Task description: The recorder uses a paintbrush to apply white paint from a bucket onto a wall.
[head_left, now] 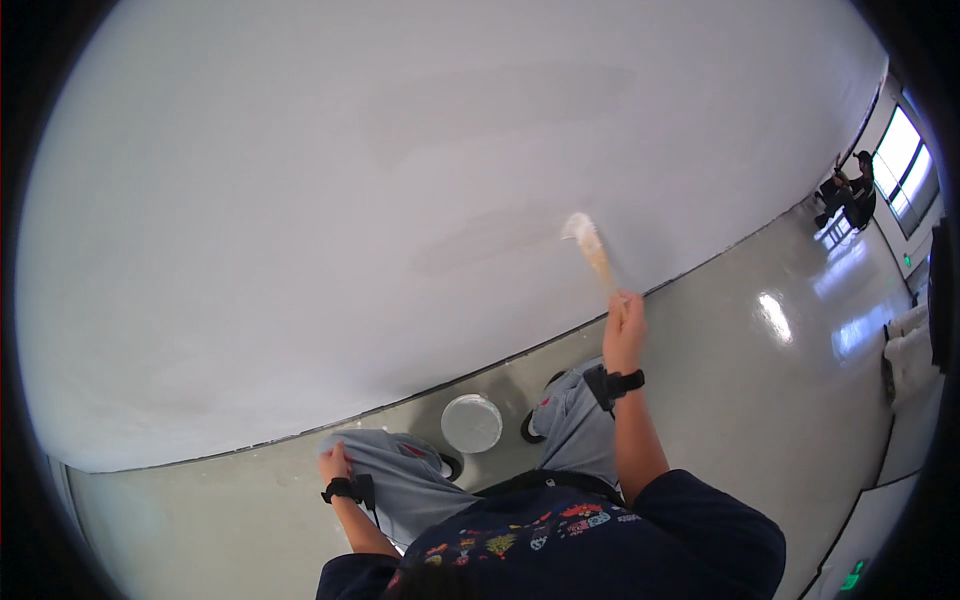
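Observation:
My right hand (624,325) is closed around the handle of a paintbrush (597,256), which has a pale wooden handle and a white-coated head. The brush head is at the light wall (300,200), at the right end of a darker, damp-looking streak (480,240). Over my left knee, my left hand (336,462) rests against the grey trousers with its fingers curled in; whatever they may hold is hidden. Between my feet a round bucket (471,424) stands on the floor, pale grey-white on top.
A dark seam runs where the wall meets the glossy greenish-grey floor (720,380). Far right, a person (850,190) in dark clothes sits near a bright window (903,155). Pale cloth-like items (908,355) lie along the right side. Another broad faint patch (500,105) marks the wall higher up.

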`<state>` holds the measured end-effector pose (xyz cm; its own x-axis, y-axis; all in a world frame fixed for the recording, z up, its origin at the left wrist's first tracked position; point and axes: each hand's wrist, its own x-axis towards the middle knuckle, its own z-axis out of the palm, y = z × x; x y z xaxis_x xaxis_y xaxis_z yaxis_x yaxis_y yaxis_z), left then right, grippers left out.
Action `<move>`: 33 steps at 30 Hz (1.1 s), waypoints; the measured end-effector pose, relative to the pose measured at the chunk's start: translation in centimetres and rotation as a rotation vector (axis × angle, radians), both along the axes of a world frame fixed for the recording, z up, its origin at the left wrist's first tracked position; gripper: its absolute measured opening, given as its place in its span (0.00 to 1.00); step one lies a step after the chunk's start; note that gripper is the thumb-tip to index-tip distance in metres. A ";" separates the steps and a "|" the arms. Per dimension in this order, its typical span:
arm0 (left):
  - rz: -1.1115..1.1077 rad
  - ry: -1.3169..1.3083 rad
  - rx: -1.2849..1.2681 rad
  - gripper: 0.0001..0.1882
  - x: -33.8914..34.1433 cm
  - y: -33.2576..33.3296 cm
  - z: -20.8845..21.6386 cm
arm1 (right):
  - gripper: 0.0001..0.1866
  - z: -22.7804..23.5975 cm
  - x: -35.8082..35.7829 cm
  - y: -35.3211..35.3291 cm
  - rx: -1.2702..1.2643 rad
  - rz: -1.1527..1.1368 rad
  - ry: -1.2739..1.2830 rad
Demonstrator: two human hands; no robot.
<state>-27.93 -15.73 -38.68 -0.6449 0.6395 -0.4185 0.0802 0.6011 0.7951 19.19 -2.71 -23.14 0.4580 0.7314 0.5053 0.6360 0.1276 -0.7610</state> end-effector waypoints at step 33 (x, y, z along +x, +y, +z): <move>0.010 0.048 0.016 0.21 -0.1 -0.1 0.0 | 0.06 0.9 0.2 0.3 0.185 -0.002 -0.021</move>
<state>-28.03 -15.84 -38.68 -0.6704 0.6391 -0.3770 0.1119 0.5894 0.8001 19.36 -2.41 -22.26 0.4473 0.6239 0.6408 0.6524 0.2626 -0.7110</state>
